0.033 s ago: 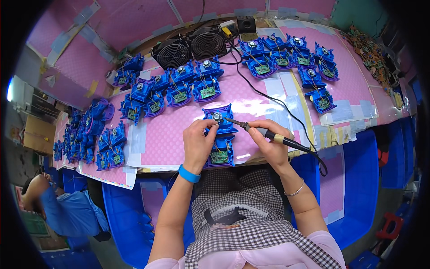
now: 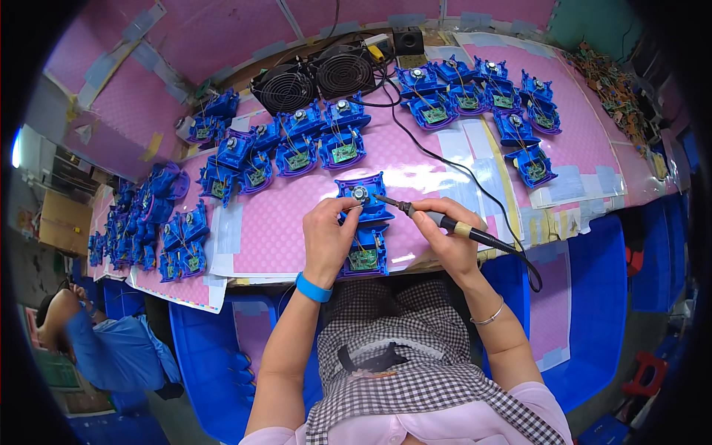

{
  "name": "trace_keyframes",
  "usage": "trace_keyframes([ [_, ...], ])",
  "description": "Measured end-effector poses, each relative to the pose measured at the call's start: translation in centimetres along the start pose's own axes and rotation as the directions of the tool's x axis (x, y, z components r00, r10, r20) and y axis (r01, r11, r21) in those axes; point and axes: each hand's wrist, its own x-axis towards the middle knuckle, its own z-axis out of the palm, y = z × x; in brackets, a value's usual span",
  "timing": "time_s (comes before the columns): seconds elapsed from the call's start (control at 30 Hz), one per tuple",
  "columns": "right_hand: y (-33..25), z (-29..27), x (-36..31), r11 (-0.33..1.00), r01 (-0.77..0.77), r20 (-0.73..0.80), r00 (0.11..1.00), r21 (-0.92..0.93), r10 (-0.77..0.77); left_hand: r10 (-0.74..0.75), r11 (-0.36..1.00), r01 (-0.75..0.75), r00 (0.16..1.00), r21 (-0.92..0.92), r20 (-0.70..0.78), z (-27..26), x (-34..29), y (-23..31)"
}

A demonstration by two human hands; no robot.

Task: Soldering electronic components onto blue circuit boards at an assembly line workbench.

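Note:
My right hand [image 2: 452, 233] grips a soldering iron [image 2: 452, 224] with a grey and black handle and a yellow band. Its tip points left, close to a round metal speaker [image 2: 360, 193] in a blue plastic housing half [image 2: 377, 209]. My left hand [image 2: 326, 233] is closed in a pinch at the speaker's lower left edge; what its fingertips hold is too small to make out. Just below lies a second housing half with a green circuit board [image 2: 363, 259], partly covered by my left hand.
Two black fans [image 2: 341, 72] stand at the back. Similar blue housings [image 2: 343, 152] with speakers and boards lie left, behind and right. A black cable [image 2: 452, 163] crosses the table. Blue bins [image 2: 586, 319] sit below the front edge. A person in a blue top [image 2: 122, 352] is at left.

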Motion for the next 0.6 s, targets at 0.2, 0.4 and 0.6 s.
trace_keyframes([
  [0.2,0.7,-0.7,-0.5,0.998,0.011,-0.038,0.999,0.064,-0.009,0.001,1.0,-0.001,1.0,0.005,-0.005,-0.1,0.0,0.0],
  [0.4,1.2,-1.5,-0.8,0.994,-0.086,-0.202,0.975,0.061,0.097,-0.029,1.0,0.029,0.999,0.004,0.019,0.0,0.0,0.5],
  [0.6,2.0,-0.6,-0.7,0.967,-0.121,-0.247,0.953,0.222,0.176,0.06,0.997,-0.054,0.992,0.048,-0.113,-0.7,-0.2,1.5],
])
